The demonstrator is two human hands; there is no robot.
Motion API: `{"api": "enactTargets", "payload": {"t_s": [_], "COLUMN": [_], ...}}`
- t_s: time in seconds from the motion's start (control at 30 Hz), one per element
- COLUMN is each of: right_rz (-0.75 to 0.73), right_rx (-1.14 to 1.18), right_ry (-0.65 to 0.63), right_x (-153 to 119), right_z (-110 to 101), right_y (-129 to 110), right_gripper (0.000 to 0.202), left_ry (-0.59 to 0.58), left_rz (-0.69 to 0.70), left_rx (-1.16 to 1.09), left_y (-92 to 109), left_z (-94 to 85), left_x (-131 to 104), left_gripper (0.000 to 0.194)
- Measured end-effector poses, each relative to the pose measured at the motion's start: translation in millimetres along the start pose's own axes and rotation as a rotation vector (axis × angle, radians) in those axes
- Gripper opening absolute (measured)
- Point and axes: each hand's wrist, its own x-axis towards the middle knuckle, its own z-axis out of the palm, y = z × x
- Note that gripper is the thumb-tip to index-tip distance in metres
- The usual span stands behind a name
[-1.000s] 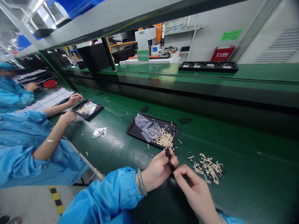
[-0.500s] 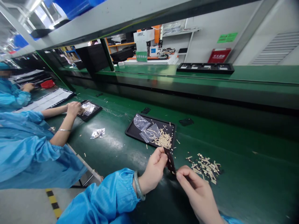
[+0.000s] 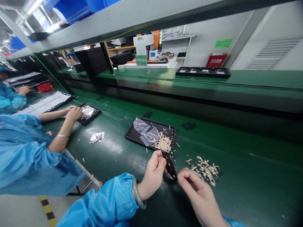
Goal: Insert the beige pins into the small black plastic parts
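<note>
Between my hands is a thin dark strip (image 3: 169, 165) with small pale marks along it. My left hand (image 3: 153, 171), a bangle on its wrist, pinches the strip's upper end. At its lower end, my right hand (image 3: 195, 190) has thumb and forefinger pressed together; whether they grip the strip's edge or a tiny piece is too small to tell. Just beyond my left hand lies a black tray (image 3: 132, 134) with clear plastic bags (image 3: 151, 136) and a heap of small cream strips (image 3: 163, 142). Right of my hands, a pile of mixed cream and dark pieces (image 3: 205, 170) rests on the green bench.
A co-worker in a blue smock (image 3: 26, 151) handles things over a smaller black tray (image 3: 96, 114) on the left. A small clear bag (image 3: 97, 137) lies between us. Flat dark pieces (image 3: 189, 125) sit behind my tray. A shelf beam (image 3: 123, 23) crosses overhead.
The view has shifted slightly. My hands keep nearly the same pose on the dark strip. On the left, the co-worker's hands have moved a little over their tray.
</note>
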Motion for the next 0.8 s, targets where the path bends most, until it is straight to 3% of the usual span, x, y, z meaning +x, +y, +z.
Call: {"api": "enactTargets", "payload": {"t_s": [0.23,0.8], "right_rz": [0.052,0.066], "right_rx": [0.087,0.116], "right_ry": [-0.004,-0.002], "right_x": [-1.3,3.4], "right_z": [-3.1,-3.3], "right_y": [1.5,-4.4], "right_gripper": [0.023,0.026], "left_ry": [-0.12,-0.006], "left_rz": [0.017,0.055], "left_rx": [-0.098,-0.048], "left_y": [3.9,8.0], "left_z": [-1.8,-2.8], "left_x": [1.9,-3.2], "left_gripper": [0.025,0.018]}}
